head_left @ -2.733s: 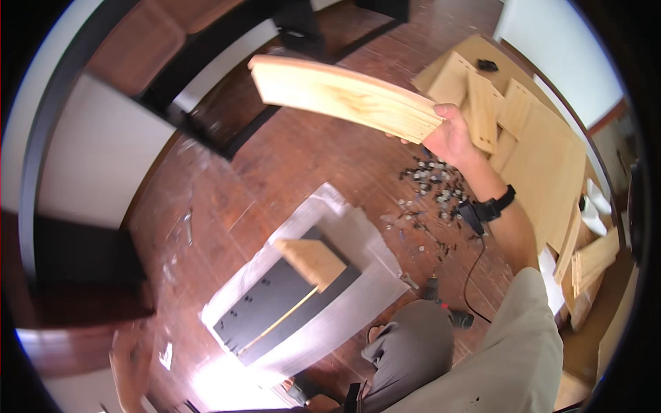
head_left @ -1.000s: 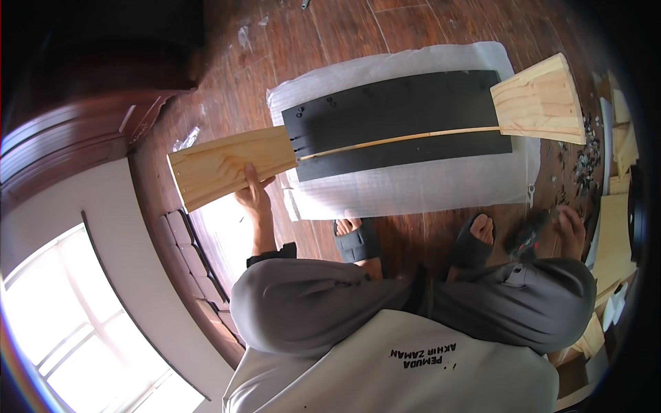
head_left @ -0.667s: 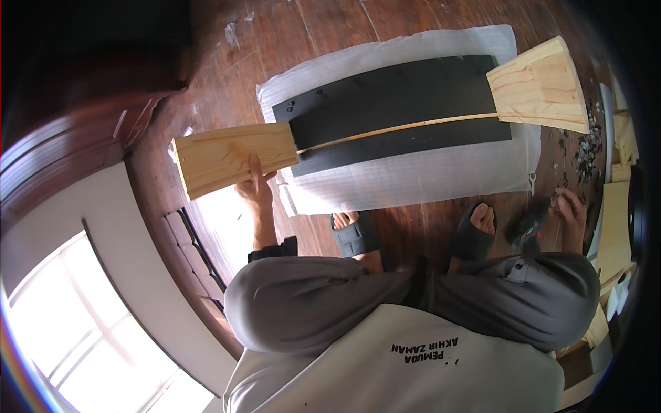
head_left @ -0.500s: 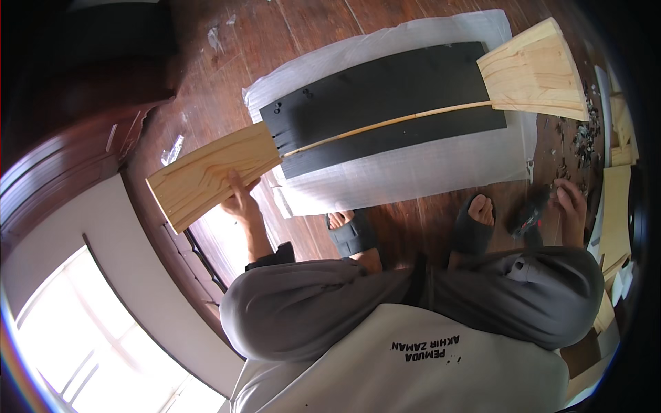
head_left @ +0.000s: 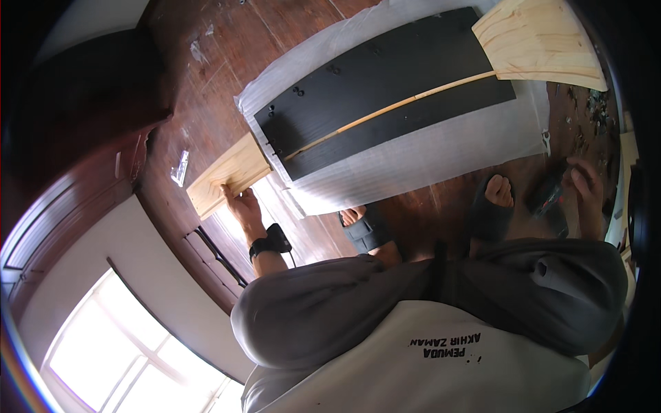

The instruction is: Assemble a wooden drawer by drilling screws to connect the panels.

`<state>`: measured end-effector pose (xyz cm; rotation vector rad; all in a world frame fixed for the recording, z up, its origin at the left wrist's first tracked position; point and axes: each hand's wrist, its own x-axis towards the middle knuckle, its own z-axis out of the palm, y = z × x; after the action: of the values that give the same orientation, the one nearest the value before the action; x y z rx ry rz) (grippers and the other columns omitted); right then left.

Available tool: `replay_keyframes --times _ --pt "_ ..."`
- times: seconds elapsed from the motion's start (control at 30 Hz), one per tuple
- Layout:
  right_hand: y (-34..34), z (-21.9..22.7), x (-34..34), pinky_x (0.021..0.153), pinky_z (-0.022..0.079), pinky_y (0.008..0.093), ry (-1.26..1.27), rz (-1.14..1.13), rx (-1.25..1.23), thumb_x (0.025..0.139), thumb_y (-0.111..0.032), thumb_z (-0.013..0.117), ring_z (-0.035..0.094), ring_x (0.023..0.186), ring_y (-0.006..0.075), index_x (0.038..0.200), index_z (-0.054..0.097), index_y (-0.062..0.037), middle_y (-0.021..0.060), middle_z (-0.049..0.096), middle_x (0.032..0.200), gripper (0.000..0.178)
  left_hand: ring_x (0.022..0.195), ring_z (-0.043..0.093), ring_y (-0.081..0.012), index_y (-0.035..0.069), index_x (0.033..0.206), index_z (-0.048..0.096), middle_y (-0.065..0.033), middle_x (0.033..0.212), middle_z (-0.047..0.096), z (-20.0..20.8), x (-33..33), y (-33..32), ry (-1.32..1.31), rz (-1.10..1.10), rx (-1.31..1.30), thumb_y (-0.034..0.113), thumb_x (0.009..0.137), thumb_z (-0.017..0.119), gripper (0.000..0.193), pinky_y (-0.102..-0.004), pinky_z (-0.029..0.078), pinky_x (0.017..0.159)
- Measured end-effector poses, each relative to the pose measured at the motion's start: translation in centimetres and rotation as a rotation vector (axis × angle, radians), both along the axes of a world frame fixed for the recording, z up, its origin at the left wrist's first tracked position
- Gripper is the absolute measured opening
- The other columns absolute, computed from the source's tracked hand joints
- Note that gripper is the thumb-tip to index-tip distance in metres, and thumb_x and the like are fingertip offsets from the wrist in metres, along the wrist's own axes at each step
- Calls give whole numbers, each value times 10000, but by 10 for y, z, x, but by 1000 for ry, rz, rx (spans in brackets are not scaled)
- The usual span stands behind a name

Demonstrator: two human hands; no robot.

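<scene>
My left hand grips the near edge of a pale wooden board, thumb and fingers on opposite faces. The board looks tilted, and its inner end lies close to the left end of a black panel. Small dark pegs show at that end of the panel. A thin pale wood strip runs along the panel's length. A second pale board adjoins the panel's right end. My right hand is beside a dark cordless drill on the floor, its fingers loosely bent and apart, with nothing visible in them.
White foam sheeting lies under the panel on the wooden floor. Small hardware is scattered at the right. A clear plastic bag lies left of the board. My feet in dark sandals stand at the sheet's near edge.
My left hand has drawn the pale board off the panel's left corner and tilted it, uncovering the pegs. My right hand stays by the drill. The whole view has shifted.
</scene>
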<state>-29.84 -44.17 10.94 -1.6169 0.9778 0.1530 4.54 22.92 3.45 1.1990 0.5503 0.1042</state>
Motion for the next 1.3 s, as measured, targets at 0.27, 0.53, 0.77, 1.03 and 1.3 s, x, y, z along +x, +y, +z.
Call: replay_keyframes --times 0.27,0.53,0.77,1.03,1.3 --pt "18 -1 -6 806 424 267 37 68 -83 940 -277 575 537 854 114 1232 580 -15 22 565 881 392 927 647 -133 51 1168 589 -59 1060 671 -22 -2 20 75 -103 -26 335 943 626 364 -234 553 753" --pt "20 -12 -2 772 409 262 -15 132 -90 963 -238 530 524 829 115 1222 574 1 31 544 849 355 986 630 -184 38 1228 551 -102 1149 627 -8 -2 12 26 -119 67 386 936 618 459 -286 557 798" --pt "18 -20 2 777 414 264 -67 218 -62 969 -208 516 534 830 126 1225 567 10 40 550 850 340 974 641 -233 38 1271 500 -134 1153 617 22 -22 -20 -75 -174 203 370 924 638 500 -354 604 727" --pt "20 -27 1 781 415 267 -51 198 -39 962 -193 518 541 841 130 1229 559 27 41 559 857 348 846 696 -306 3 1353 369 -228 1169 587 41 -15 -40 -199 -243 535 318 904 676 628 -387 652 637" --pt "18 -36 -7 788 416 267 -83 197 -6 960 -186 522 538 849 126 1237 561 20 36 566 877 348 860 698 -295 -31 1327 387 -219 1134 605 36 -21 -47 -135 -147 593 323 890 693 640 -398 654 619"
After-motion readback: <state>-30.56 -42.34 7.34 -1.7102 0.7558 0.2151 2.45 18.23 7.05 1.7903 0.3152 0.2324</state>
